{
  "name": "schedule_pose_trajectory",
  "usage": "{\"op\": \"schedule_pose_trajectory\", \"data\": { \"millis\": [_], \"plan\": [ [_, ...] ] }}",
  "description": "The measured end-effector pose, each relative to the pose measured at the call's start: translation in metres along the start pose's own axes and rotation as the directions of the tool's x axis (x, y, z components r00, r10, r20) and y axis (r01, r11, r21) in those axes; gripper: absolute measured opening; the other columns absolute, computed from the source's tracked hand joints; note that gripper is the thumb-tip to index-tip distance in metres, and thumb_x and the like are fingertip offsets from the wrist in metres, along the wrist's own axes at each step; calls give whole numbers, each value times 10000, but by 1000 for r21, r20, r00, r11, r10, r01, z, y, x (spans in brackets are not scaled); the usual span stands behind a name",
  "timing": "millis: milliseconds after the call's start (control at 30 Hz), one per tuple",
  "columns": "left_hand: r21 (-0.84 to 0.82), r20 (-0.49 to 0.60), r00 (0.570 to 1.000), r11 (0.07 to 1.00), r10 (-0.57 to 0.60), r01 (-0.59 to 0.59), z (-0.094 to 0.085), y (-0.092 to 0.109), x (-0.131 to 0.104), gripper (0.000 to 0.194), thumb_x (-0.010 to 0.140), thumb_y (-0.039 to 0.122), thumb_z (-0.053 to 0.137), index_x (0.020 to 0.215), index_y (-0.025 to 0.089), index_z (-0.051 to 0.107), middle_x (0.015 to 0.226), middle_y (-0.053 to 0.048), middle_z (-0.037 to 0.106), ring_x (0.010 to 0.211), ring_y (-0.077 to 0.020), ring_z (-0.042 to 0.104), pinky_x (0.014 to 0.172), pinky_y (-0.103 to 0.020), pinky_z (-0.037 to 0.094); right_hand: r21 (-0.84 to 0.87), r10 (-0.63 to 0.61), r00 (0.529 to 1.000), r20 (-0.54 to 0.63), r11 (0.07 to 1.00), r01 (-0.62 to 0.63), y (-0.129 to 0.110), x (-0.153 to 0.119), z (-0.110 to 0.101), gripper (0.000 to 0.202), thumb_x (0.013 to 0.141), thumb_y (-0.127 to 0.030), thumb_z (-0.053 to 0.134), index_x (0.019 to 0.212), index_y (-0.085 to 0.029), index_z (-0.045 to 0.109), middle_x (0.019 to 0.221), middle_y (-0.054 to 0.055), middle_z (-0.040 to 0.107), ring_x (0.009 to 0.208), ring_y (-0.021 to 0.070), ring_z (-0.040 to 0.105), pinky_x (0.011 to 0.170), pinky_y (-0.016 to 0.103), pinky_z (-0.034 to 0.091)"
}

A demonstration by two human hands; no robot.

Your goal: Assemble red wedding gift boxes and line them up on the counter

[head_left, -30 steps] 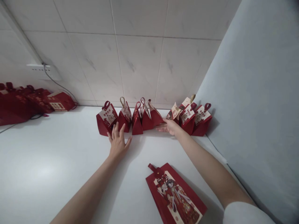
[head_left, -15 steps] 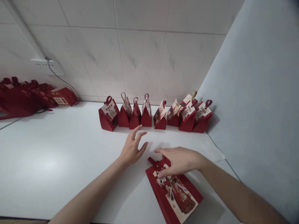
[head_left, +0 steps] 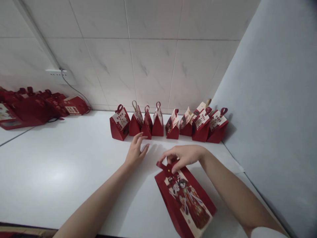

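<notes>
A large red gift box (head_left: 187,198) with printed figures and a strap handle is at the lower right of the white table. My right hand (head_left: 182,157) has its thumb and fingers around the box's top edge beside the handle. Nothing is in my left hand (head_left: 135,150); its fingers are apart above the tabletop, its fingertips near the row of small boxes. That row has several small red boxes with loop handles, among them one at the left end (head_left: 119,125) and one near the middle (head_left: 158,124).
More red boxes crowd together at the far left (head_left: 32,107), beside a cable and a wall socket (head_left: 58,73). A tiled wall (head_left: 106,19) rises behind the white table (head_left: 49,172). A pale panel (head_left: 277,99) bounds the right side.
My right hand has closed on the top of the large box, which is tilted up slightly. My left hand has shifted left, away from it. The camera view has moved slightly.
</notes>
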State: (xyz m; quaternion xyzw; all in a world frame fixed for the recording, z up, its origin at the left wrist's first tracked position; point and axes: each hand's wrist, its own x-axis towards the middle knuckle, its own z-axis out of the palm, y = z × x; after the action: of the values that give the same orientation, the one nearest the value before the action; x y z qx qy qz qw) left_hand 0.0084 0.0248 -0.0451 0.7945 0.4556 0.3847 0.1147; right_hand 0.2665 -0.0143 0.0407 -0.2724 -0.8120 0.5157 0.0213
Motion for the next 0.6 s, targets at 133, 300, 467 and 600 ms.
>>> {"op": "schedule_pose_trajectory", "data": {
  "millis": [133,300,467,600],
  "plan": [
    [-353,-41,966,908,-254,224,-3,-8,5,446,987,502,356,1167,183,609,1159,-113,668,1108,-263,617,972,-426,468,-131,-52,881,-469,991,-12,-35,-9,-12,435,794,-240,715,1221,-259,637,926,-2,724,829,161,665,739,254,481],
    [-603,25,956,758,-294,248,-3,-13,5,519,969,547,379,1319,183,499,1326,-127,597,1231,-266,558,1019,-420,452,-174,-179,614,-769,982,68,-24,28,-19,232,834,-138,611,1027,-253,667,997,20,734,915,176,694,863,338,520],
    [-543,137,963,795,-233,270,1,-15,2,590,861,469,641,1351,214,434,1365,-124,558,1196,-268,586,1001,-408,488,-124,-153,499,-853,988,91,2,55,-22,139,845,-162,598,962,-227,636,961,33,721,898,177,695,875,373,537],
    [-541,66,955,794,-289,277,6,-19,3,543,812,440,705,1257,201,505,1328,-145,569,1178,-287,606,973,-428,520,-87,-129,535,-835,991,104,11,54,-24,152,879,-181,552,997,-234,633,1022,40,716,985,188,688,939,393,513]
  ]
}}
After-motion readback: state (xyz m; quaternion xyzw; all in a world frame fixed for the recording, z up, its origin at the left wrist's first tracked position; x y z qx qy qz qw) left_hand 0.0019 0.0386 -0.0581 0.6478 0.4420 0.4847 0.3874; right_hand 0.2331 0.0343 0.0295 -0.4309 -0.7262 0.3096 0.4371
